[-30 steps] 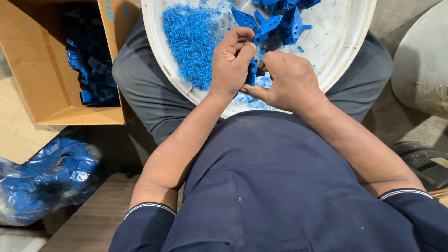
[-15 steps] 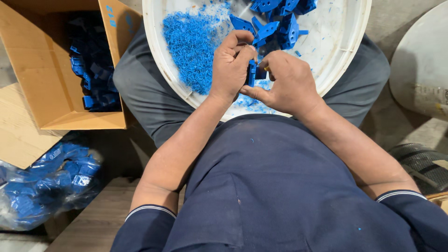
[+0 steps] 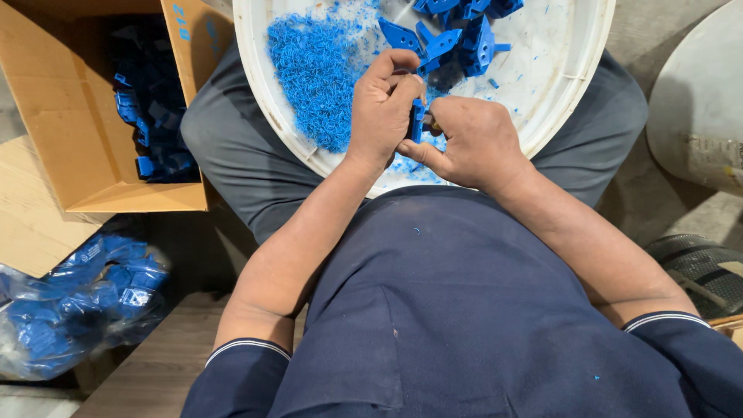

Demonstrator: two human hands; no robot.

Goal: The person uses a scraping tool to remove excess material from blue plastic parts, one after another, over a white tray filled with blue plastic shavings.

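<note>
My left hand (image 3: pixel 383 104) and my right hand (image 3: pixel 468 143) meet over a white round tub (image 3: pixel 576 73) that rests on my lap. Both grip one small blue plastic part (image 3: pixel 418 120) held upright between them. My right hand also seems to hold a small tool against the part, mostly hidden by the fingers. A heap of fine blue shavings (image 3: pixel 317 70) lies in the tub to the left of my hands. Several more blue plastic parts (image 3: pixel 453 35) lie at the tub's far side.
A cardboard box (image 3: pixel 70 139) with blue parts inside stands at the left. A clear plastic bag of blue parts (image 3: pixel 73 298) lies on the floor at lower left. Another white tub (image 3: pixel 696 116) sits at the right edge, with a dark ribbed object (image 3: pixel 696 267) below it.
My hands stay together on the blue part with only slight finger shifts. The view has drifted a little; the tub and box keep their places.
</note>
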